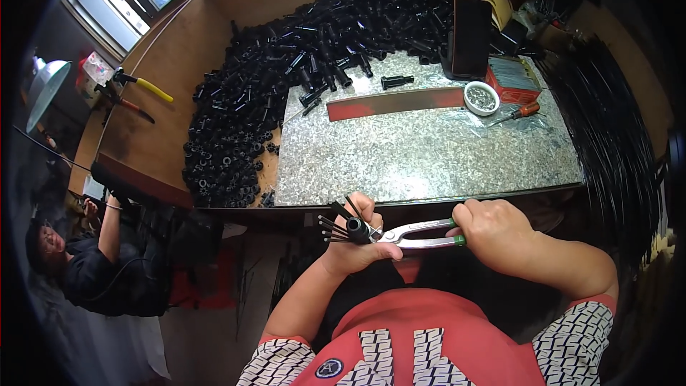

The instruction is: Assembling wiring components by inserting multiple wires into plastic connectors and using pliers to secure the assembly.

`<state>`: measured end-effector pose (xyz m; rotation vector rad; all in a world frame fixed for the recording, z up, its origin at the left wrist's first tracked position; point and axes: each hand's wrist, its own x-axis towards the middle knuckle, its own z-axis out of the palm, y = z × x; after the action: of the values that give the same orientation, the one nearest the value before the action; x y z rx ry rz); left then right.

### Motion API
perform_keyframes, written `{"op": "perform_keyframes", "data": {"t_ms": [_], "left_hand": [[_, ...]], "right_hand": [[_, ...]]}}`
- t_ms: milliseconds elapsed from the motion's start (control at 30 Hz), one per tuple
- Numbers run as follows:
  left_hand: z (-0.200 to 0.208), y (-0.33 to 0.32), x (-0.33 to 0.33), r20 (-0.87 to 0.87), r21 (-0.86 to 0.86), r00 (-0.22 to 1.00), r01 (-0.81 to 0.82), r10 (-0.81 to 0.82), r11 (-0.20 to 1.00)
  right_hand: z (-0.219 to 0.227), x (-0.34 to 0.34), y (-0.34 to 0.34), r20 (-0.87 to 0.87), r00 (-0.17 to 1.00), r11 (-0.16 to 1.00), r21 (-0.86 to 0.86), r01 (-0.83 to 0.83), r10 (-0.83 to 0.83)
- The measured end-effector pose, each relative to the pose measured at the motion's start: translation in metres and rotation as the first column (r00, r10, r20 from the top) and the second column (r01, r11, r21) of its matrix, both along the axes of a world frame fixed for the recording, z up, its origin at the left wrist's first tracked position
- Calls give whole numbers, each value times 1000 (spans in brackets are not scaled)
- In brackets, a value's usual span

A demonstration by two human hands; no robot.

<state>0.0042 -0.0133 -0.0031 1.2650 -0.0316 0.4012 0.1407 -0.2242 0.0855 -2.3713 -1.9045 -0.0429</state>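
On the person's side of the speckled stone slab (414, 164), the left hand (348, 259) grips a black tubular fitting (356, 226) bristling with thin rods (336, 230). The right hand (493, 227) clasps the green-tipped handles of steel pliers (389, 237) — jaws against the fitting. Beyond the slab: heaped black fittings (321, 36).

On the near side of the upright phone (470, 37), slightly right of it, lies an orange-handled screwdriver (527, 110); far to the phone's left are a window (114, 20), a pale lampshade (48, 89) and a person (118, 279) in dark clothes
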Motion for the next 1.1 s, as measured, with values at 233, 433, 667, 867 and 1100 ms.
{"op": "perform_keyframes", "data": {"t_ms": [233,433,667,867,1100], "left_hand": [[13,9,-3,77,-94,994,-70,78,993],[23,21,-13,156,-95,985,-58,72,994],[31,21,-17,216,-143,976,22,10,989],[32,17,-19,180,-161,984,28,1,987],[31,17,-19,173,-181,985,22,10,983]], "right_hand": [[-11,-4,12,-683,723,994,-80,69,-105],[-17,-6,-4,-801,597,958,137,251,-42],[8,9,8,-356,928,880,470,73,113],[26,7,19,305,950,845,524,-108,-68],[24,4,25,414,905,845,515,-145,-97]]}}
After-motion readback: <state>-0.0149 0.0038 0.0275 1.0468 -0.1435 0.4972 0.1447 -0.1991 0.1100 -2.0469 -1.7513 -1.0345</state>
